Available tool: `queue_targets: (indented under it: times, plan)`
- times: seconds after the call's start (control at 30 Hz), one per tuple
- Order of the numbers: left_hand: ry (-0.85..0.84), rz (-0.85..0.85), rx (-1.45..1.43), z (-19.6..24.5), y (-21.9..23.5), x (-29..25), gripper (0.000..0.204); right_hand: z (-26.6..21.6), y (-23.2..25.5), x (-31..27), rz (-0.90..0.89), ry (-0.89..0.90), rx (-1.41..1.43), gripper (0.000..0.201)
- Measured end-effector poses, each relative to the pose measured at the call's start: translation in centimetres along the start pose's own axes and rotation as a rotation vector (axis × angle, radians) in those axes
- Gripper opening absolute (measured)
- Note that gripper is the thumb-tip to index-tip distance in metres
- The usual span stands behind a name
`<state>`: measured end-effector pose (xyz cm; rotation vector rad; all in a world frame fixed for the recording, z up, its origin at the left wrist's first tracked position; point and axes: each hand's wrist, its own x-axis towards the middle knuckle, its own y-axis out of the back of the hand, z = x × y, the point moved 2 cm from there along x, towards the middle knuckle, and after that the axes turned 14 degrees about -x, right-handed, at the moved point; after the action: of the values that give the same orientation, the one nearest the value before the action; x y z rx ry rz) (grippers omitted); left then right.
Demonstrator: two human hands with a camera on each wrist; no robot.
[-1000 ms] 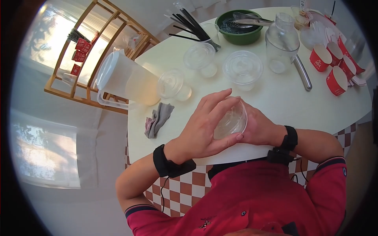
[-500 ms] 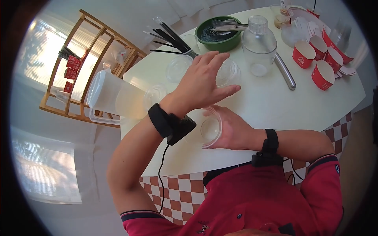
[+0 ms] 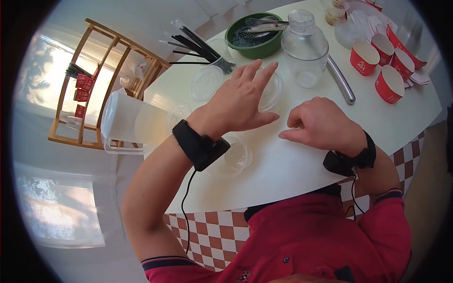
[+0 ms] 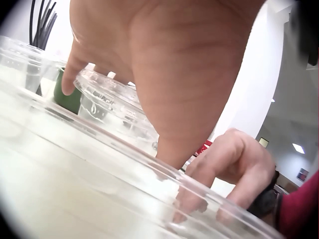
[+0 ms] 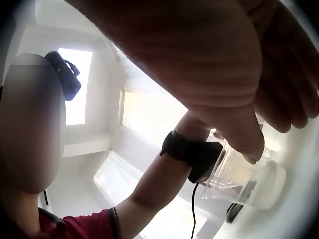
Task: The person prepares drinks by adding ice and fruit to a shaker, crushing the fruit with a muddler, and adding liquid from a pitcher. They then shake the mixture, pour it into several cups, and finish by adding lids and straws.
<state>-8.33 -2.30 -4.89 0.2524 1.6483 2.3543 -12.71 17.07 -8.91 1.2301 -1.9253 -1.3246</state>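
Note:
My left hand reaches out with fingers spread and holds nothing. Partly behind its fingers is a lidded clear cup, also seen beyond the hand in the left wrist view. Under my left wrist stands an open clear plastic cup; its rim crosses the left wrist view close up, and the cup appears beyond my thumb in the right wrist view. To the right, my right hand hovers over the table with loosely bent fingers and nothing in them.
Two more lidded cups stand left, by a large pitcher. Behind are black straws, a green bowl with utensils, and a clear shaker-like bottle. A metal tool and red paper cups lie right.
Both hands held the clear cup at first. My left hand let go and moved away forward; my right hand carried the cup left, released it on the table and drew back right.

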Motion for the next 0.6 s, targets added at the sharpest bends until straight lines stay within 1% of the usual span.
queue_targets:
  times: [0.07, 0.1, 0.2, 0.3, 0.4, 0.5, 0.6]
  plan:
    - [-0.005, -0.015, 0.016, -0.1, -0.1, 0.2, 0.098, 1.2, -0.4, 0.4, 0.137, -0.114, -0.069, 0.04]
    - [-0.028, -0.008, 0.022, -0.1, 0.0, 0.2, 0.096, 1.2, -0.4, 0.8, 0.061, -0.148, -0.047, 0.049]
    - [-0.074, 0.005, 0.019, 0.0, 0.0, 0.0, 0.094, 1.0, -3.0, 1.4, 0.423, -0.038, 0.08, 0.067]
    - [-0.072, -0.032, -0.036, 0.4, 0.1, -0.4, 0.092, 0.9, -4.6, 2.6, 0.478, 0.068, 0.233, 0.083]
    - [-0.054, -0.072, -0.097, 1.3, 0.0, -0.8, 0.092, 0.8, -5.7, 3.8, 0.539, 0.113, 0.482, 0.08]
    - [-0.073, -0.063, -0.146, 1.4, 0.1, -1.2, 0.091, 0.8, -5.9, 3.8, 0.491, 0.082, 0.477, 0.077]
    - [-0.071, -0.057, -0.243, 0.8, 0.5, -1.6, 0.089, 0.1, -5.3, 3.5, 0.481, 0.132, 0.577, 0.074]
